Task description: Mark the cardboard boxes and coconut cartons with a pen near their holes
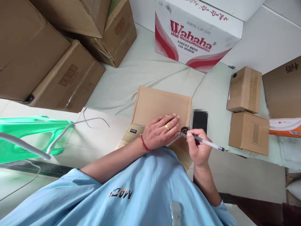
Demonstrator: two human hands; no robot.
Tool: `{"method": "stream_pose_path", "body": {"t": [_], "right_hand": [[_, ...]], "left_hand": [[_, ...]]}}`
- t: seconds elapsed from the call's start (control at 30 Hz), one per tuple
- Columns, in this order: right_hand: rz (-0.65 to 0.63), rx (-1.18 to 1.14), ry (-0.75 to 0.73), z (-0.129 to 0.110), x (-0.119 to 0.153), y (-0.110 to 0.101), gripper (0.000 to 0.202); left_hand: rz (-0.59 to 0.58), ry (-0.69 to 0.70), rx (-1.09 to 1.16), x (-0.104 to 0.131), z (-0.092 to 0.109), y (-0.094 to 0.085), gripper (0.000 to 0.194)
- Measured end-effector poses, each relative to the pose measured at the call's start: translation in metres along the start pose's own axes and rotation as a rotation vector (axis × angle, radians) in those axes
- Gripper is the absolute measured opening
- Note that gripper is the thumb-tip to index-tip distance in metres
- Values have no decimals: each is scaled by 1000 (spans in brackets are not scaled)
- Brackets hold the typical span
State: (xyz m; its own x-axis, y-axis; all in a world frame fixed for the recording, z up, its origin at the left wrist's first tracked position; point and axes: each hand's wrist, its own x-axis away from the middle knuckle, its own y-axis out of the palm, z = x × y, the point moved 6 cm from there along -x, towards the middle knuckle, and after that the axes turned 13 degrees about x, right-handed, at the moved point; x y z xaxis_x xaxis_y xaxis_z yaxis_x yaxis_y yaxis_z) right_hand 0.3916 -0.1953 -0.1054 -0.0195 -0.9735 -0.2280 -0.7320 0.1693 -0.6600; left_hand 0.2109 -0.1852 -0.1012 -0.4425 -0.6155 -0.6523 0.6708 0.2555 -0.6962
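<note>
A flat tan kraft-paper piece (162,100), like an envelope or notebook cover, lies at the table's near edge in front of me. My left hand (161,130) rests flat on its lower part, fingers stretched out and together, with a gold ring and a red string bracelet. My right hand (199,147) is closed around a clear-barrelled pen (209,142) with a black end pointing right. The pen's other end is at the paper's lower right corner, beside a small dark patterned patch (184,129) I cannot make out. Just behind this hand lies a black phone-like slab (200,121).
Large cardboard boxes (70,78) are stacked at the left. A white and red Wahaha water carton (192,40) stands at the back. Two small brown boxes (248,133) sit at the right beside an orange-white package (285,126). A green plastic stool (35,125) and a grey cable are at the left.
</note>
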Motion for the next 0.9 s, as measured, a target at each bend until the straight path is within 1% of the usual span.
{"method": "stream_pose_path", "body": {"t": [0.17, 0.33, 0.5, 0.7, 0.9], "right_hand": [[96, 35, 18, 3, -3, -8, 12], [92, 70, -6, 4, -2, -5, 9], [141, 128, 2, 6, 0, -9, 13], [121, 118, -27, 3, -2, -7, 9], [139, 145, -13, 5, 0, -10, 13]], "left_hand": [[6, 2, -8, -2, 0, -1, 23], [7, 1, 0, 0, 0, 0, 24], [-3, 1, 9, 2, -1, 2, 25], [3, 3, -1, 0, 0, 1, 23], [5, 9, -15, 1, 0, 1, 24]]}}
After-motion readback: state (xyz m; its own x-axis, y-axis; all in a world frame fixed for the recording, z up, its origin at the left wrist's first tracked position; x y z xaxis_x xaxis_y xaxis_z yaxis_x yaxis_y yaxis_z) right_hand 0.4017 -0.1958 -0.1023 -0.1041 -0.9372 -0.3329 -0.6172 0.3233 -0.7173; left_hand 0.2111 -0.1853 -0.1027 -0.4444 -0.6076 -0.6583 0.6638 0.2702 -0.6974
